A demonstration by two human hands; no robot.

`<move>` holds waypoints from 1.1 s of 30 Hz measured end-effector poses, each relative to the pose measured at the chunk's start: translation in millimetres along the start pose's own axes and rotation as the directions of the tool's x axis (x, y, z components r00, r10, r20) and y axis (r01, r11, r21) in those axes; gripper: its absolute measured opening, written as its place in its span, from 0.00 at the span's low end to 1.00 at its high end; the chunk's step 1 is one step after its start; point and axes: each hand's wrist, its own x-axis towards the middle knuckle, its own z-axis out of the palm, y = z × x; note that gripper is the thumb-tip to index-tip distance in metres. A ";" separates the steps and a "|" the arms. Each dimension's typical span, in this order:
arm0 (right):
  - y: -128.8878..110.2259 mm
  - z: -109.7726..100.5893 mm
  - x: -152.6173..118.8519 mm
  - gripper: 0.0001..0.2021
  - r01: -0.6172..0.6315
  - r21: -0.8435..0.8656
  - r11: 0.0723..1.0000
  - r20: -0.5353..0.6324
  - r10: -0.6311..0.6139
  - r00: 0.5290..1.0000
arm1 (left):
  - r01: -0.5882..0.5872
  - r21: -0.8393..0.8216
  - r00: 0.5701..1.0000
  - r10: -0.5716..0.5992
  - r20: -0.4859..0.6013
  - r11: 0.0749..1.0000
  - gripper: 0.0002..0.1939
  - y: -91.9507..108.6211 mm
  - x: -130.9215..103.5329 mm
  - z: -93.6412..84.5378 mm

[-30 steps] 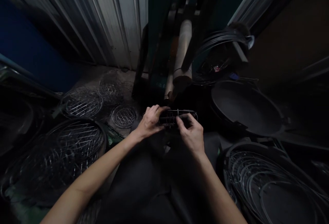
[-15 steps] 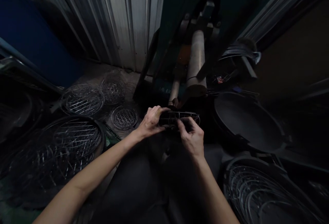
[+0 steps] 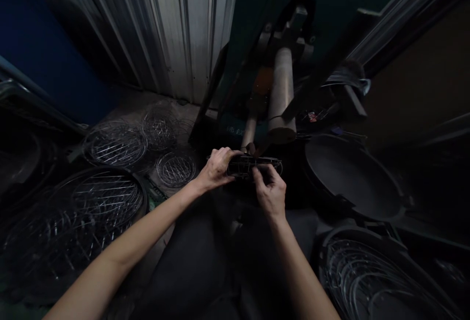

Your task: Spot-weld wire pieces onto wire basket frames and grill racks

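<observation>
Wire rings (image 3: 362, 266) are heaped at lower right; ahead, a wire frame (image 3: 243, 165) is clasped at its left end by the left hand (image 3: 217, 165) and pinched midway by the right hand (image 3: 271, 190); crosspieces are already in it, but what is left undone cannot be told; wire grids (image 3: 110, 195) are piled at left; beyond, a metal cylinder (image 3: 282, 94) is seen.

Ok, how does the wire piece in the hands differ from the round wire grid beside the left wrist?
The wire piece is held in the left hand and right hand; the round wire grid rests on the floor. The wire piece shows nearly edge-on; the round wire grid shows its crossing bars. Fingers partly cover the wire piece, but not the round wire grid. Both look like thin metal wire.
</observation>
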 end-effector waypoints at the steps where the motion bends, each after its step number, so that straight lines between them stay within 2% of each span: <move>1: 0.9 0.5 -0.5 0.11 -0.001 0.012 1.000 0.000 0.001 1.000 | -0.007 0.013 1.000 0.007 -0.001 1.000 0.27 -0.8 0.4 0.8; 6: 3.9 6.6 -1.4 0.10 -0.043 0.056 0.997 -0.008 0.043 0.999 | -0.007 0.097 1.000 0.009 -0.028 0.995 0.26 -4.0 2.4 5.3; 10: -4.2 6.8 -1.5 0.11 0.002 -0.047 0.999 -0.050 -0.004 0.999 | -0.020 0.130 1.000 0.020 0.002 0.991 0.28 -5.9 5.0 4.5; 12: -12.5 -7.0 -11.9 0.12 0.004 -0.056 0.998 -0.061 -0.007 0.998 | -0.002 0.119 1.000 0.001 0.012 0.993 0.28 -3.4 3.9 -0.6; 15: -12.5 -55.2 -51.8 0.15 -0.112 -0.106 0.988 -0.149 0.096 0.984 | 0.026 0.030 0.999 -0.028 0.047 0.999 0.28 7.5 -5.3 -11.1; 17: 6.1 -100.8 -88.8 0.16 -0.282 -0.261 0.923 -0.284 0.206 0.936 | 0.039 -0.063 0.995 -0.033 0.097 0.997 0.28 18.8 -14.5 -14.0; 19: 38.1 -145.9 -125.6 0.18 -0.516 -0.355 0.779 -0.407 0.368 0.836 | 0.065 -0.140 0.985 -0.040 0.171 0.988 0.31 31.0 -22.1 -9.8; 20: 56.6 -164.8 -142.5 0.19 -0.619 -0.401 0.676 -0.430 0.458 0.778 | 0.079 -0.165 0.975 -0.041 0.218 0.983 0.32 36.7 -24.4 -5.1; 22: 93.3 -190.0 -171.7 0.19 -0.739 -0.511 0.440 -0.387 0.650 0.654 | 0.097 -0.186 0.943 -0.030 0.331 0.978 0.34 46.4 -26.3 7.3; 23: 110.0 -195.9 -183.6 0.18 -0.742 -0.556 0.375 -0.319 0.729 0.606 | 0.098 -0.175 0.923 -0.023 0.384 0.980 0.34 50.1 -26.6 13.6; 25: 137.7 -196.5 -200.2 0.14 -0.730 -0.582 0.358 -0.179 0.819 0.545 | 0.080 -0.133 0.888 -0.010 0.460 0.988 0.38 54.4 -28.1 22.8; 28: 163.4 -186.4 -208.6 0.10 -0.749 -0.503 0.431 -0.082 0.839 0.538 | 0.061 -0.104 0.869 -0.001 0.496 0.993 0.50 50.7 -38.9 23.3; 30: 172.2 -182.9 -208.5 0.09 -0.763 -0.450 0.465 -0.053 0.839 0.542 | 0.120 -0.136 0.880 -0.042 0.473 0.983 0.55 42.2 -53.0 18.4; 33: 179.2 -185.9 -209.0 0.08 -0.781 -0.390 0.488 -0.039 0.838 0.544 | 0.292 -0.198 0.891 -0.191 0.412 0.936 0.52 28.0 -76.5 15.1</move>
